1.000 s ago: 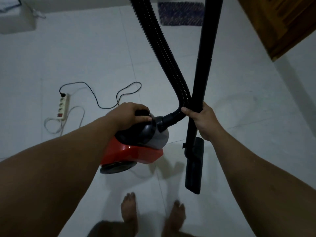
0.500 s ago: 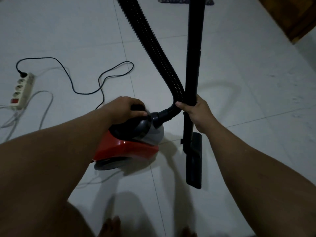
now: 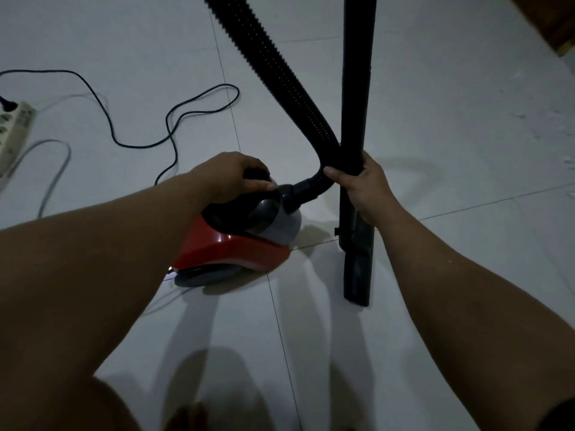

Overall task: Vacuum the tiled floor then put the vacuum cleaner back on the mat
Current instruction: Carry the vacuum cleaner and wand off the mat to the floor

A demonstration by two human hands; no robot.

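A small red, grey and black vacuum cleaner (image 3: pixel 236 247) sits low on the white tiled floor (image 3: pixel 451 150) in front of me. My left hand (image 3: pixel 230 178) is closed over the black carry handle on top of it. My right hand (image 3: pixel 364 185) grips the black rigid wand (image 3: pixel 356 88) together with the bend of the ribbed black hose (image 3: pixel 280 70). The wand stands nearly upright, and its flat floor nozzle (image 3: pixel 357 269) points down toward me, close to the tiles. The mat is out of view.
A black power cord (image 3: pixel 174 119) loops across the tiles to the left of the vacuum. A white power strip (image 3: pixel 14 132) with a grey cable (image 3: pixel 53 172) lies at the far left edge. A wooden door corner (image 3: pixel 557 26) shows top right.
The view has tilted down and moved forward; the mat left the top edge and the power strip slid to the left edge. Both hands kept their grips on the vacuum and wand.
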